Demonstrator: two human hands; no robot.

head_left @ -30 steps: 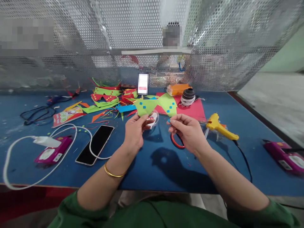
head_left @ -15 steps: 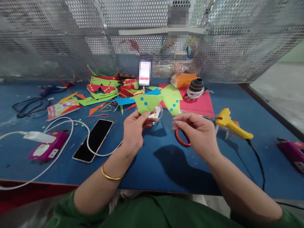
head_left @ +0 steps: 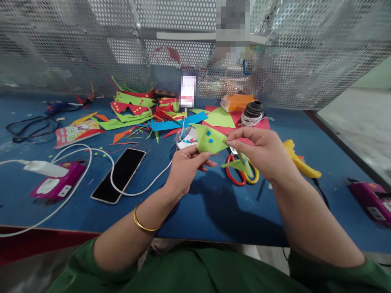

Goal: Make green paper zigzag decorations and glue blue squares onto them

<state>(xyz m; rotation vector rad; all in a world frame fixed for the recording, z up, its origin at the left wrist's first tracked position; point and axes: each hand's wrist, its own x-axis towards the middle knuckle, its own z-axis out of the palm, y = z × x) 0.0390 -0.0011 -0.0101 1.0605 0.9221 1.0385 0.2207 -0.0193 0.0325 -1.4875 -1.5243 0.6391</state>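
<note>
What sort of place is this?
Probably a craft workshop: mask-shaped paper cutouts, scissors and a yellow glue gun lie on one blue table.

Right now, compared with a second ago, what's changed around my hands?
Your right hand moved up to pinch the green mask near its middle; the mask's right part swung down below that hand. Your left hand kept its grip, and the black phone stayed put.
</note>
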